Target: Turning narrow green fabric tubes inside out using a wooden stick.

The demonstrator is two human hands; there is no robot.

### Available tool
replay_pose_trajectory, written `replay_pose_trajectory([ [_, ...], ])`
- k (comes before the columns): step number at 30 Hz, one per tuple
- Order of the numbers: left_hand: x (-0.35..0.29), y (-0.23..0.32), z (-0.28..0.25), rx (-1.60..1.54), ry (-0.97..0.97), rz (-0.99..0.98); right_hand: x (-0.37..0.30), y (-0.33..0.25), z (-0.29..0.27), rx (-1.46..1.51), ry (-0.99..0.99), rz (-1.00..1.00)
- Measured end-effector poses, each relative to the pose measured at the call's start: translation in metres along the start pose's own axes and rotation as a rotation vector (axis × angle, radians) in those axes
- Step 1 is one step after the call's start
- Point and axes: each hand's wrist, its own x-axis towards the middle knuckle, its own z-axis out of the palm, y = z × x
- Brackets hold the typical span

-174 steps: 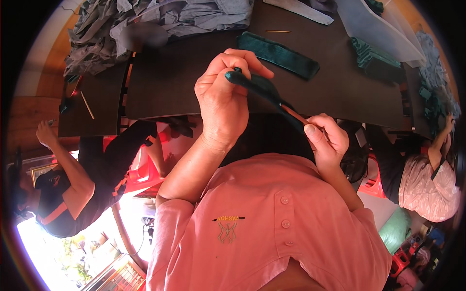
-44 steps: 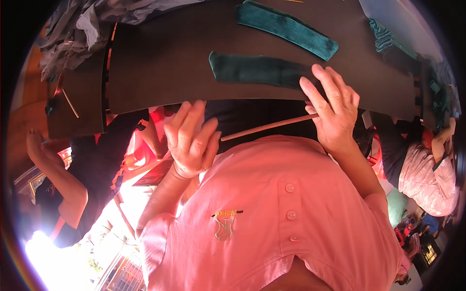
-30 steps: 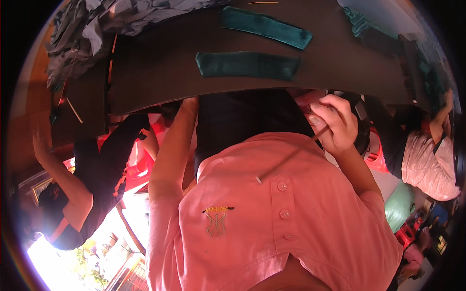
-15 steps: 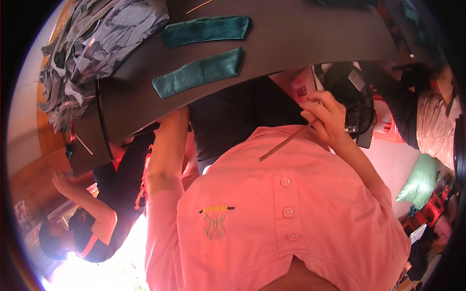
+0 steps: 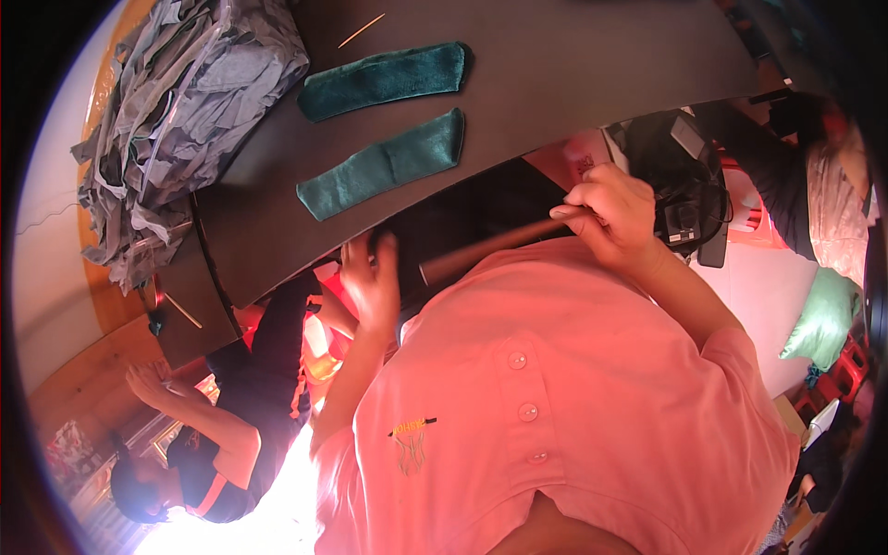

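Observation:
My right hand (image 5: 612, 215) is closed round one end of a slim brown stick (image 5: 504, 248), held in front of my pink shirt. The stick points down to the left and looks smeared by motion. My left hand (image 5: 372, 282) is at the table's near edge, its fingers a little apart with nothing seen in them; the stick's far end is close to it. On the dark table lie two flat dark green velvety strips, the nearer strip (image 5: 381, 166) and the farther strip (image 5: 384, 81).
A heap of grey cloth pieces (image 5: 208, 106) covers the table's left end. Another thin stick (image 5: 361, 30) lies beyond the strips. To the right are a black bag (image 5: 647, 162) and a pale green cushion (image 5: 821, 314). Another person (image 5: 199, 425) sits at the left.
My left hand has come out from under the table edge into view. My right hand has turned, swinging the stick up and leftward. The view has shifted slightly.

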Motion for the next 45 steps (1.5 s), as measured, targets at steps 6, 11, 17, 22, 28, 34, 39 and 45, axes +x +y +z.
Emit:
replay_pose_trajectory([
  [6,0.020,0.072,-0.071,0.179,-0.021,0.515,0.062,-0.042,0.000,-0.164,0.004,-0.334],
  [11,0.063,0.065,-0.076,0.365,0.100,0.512,0.098,-0.040,0.037,-0.363,-0.089,-0.493],
  [17,0.059,0.041,-0.074,0.425,-0.126,0.436,0.099,-0.030,0.044,-0.319,-0.230,-0.473],
  [22,0.061,0.043,-0.066,0.412,-0.051,0.449,0.098,-0.024,0.044,-0.304,-0.154,-0.520],
  [28,0.062,0.049,-0.068,0.282,-0.053,0.475,0.096,-0.034,0.040,-0.119,-0.039,-0.383],
  [34,0.071,0.050,-0.068,-0.071,-0.066,0.360,0.118,-0.045,0.024,0.076,-0.190,-0.044],
  [39,0.087,0.072,-0.075,-0.779,-0.230,-0.237,0.136,-0.049,-0.007,0.489,-0.274,0.563],
  [45,0.105,0.111,-0.048,-0.979,-0.250,-0.405,0.132,-0.031,-0.036,0.535,-0.129,0.602],
])
